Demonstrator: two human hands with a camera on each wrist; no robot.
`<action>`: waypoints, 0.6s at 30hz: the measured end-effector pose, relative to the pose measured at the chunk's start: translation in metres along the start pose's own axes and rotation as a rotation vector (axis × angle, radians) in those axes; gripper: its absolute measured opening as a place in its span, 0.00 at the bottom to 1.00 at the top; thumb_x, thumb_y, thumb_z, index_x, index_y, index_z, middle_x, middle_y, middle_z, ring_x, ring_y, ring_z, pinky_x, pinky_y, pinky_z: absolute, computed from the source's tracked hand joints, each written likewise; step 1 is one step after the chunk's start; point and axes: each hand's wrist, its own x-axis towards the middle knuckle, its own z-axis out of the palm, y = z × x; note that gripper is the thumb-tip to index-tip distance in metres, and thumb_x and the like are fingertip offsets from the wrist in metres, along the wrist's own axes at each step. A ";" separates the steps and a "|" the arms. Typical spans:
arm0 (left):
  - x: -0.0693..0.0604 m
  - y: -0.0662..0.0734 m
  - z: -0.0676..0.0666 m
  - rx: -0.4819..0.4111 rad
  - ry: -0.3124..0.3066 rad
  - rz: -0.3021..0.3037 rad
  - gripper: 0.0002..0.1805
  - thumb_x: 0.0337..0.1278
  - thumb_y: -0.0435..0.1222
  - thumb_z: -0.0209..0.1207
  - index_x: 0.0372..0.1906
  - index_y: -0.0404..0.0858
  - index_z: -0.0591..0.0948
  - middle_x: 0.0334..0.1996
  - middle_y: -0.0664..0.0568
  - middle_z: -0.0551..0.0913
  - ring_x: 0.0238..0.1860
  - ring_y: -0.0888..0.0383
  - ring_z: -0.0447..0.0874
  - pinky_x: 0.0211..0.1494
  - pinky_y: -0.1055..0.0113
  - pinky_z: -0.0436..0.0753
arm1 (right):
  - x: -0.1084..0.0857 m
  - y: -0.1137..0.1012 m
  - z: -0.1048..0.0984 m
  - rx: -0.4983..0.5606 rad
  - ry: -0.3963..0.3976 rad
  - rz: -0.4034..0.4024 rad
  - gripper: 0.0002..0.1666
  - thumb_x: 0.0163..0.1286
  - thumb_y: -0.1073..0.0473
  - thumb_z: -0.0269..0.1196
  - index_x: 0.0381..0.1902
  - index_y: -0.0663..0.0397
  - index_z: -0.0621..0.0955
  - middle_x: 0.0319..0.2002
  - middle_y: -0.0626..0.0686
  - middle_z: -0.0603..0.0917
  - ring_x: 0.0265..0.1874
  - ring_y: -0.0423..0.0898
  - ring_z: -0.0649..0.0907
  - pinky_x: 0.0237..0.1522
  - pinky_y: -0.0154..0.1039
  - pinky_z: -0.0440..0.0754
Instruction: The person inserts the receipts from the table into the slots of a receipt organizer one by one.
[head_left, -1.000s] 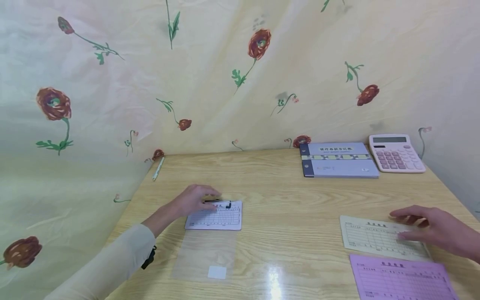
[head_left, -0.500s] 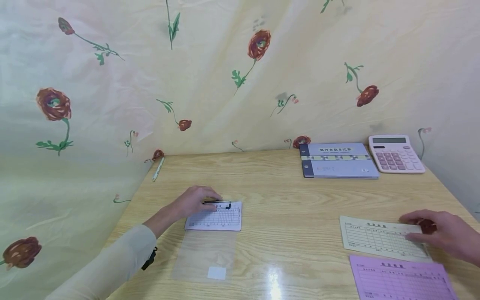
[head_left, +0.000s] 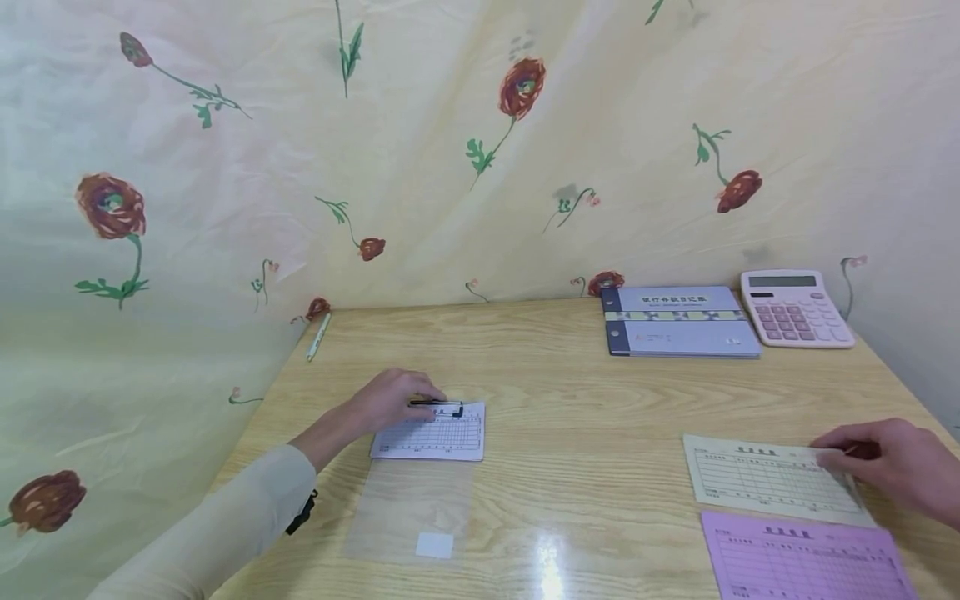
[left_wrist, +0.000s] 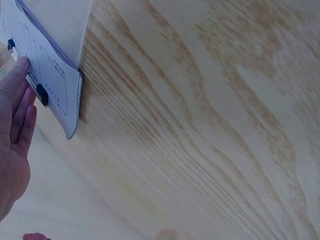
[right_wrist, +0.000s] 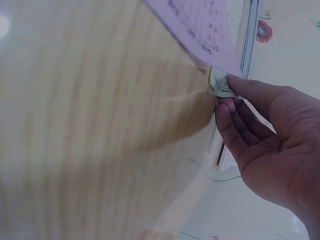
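Observation:
On the left of the table, a stack of white printed forms [head_left: 431, 437] has a black-and-silver clip [left_wrist: 30, 77] along its top edge. My left hand [head_left: 393, 400] grips the stack at this clip, thumb on top and fingers behind in the left wrist view. A clear plastic sleeve [head_left: 408, 504] with a white label lies partly beneath the stack. At the right, my right hand [head_left: 900, 467] pinches the upper right edge of a pale green printed form [head_left: 772, 479] between thumb and fingers. Just below it lies a purple printed form [head_left: 802, 558], cut off by the frame's bottom.
A blue-grey ledger book [head_left: 682, 321] lies at the back right, beside a pink-and-white calculator [head_left: 797, 308]. Near the back left corner is a pen [head_left: 318, 336]. Flower-patterned cloth [head_left: 450, 150] hangs behind and to the left of the wooden table [head_left: 570, 433].
My right hand has moved slightly right along the pale green form, and its thumb and fingers have closed on the edge. My left hand stays at the clip, with its fingers slightly lower.

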 end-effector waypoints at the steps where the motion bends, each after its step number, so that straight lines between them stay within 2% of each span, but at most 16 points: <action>1: 0.001 0.000 0.000 0.010 -0.004 -0.002 0.16 0.60 0.37 0.76 0.53 0.44 0.92 0.45 0.59 0.90 0.47 0.62 0.88 0.51 0.62 0.86 | 0.000 -0.001 -0.001 -0.001 0.000 -0.002 0.08 0.65 0.67 0.73 0.42 0.65 0.90 0.37 0.59 0.89 0.30 0.38 0.79 0.30 0.31 0.77; 8: 0.003 0.000 -0.001 0.052 -0.025 -0.006 0.15 0.60 0.38 0.76 0.52 0.45 0.93 0.42 0.60 0.90 0.40 0.67 0.85 0.44 0.67 0.84 | 0.003 -0.004 -0.006 -0.005 0.048 -0.047 0.03 0.66 0.67 0.73 0.37 0.62 0.91 0.33 0.54 0.89 0.27 0.28 0.75 0.29 0.32 0.77; 12: 0.003 0.002 -0.002 0.057 -0.035 -0.010 0.15 0.60 0.38 0.76 0.52 0.45 0.93 0.41 0.60 0.89 0.38 0.68 0.83 0.43 0.67 0.83 | 0.006 -0.009 -0.010 0.007 0.030 -0.048 0.04 0.67 0.68 0.72 0.38 0.64 0.91 0.33 0.55 0.90 0.26 0.31 0.75 0.27 0.33 0.77; 18: 0.004 0.002 -0.004 0.069 -0.038 0.009 0.15 0.61 0.38 0.76 0.52 0.44 0.93 0.42 0.58 0.90 0.42 0.65 0.87 0.46 0.64 0.86 | 0.009 -0.020 -0.018 0.036 0.035 -0.061 0.04 0.69 0.70 0.70 0.40 0.66 0.91 0.35 0.59 0.90 0.23 0.35 0.77 0.24 0.35 0.81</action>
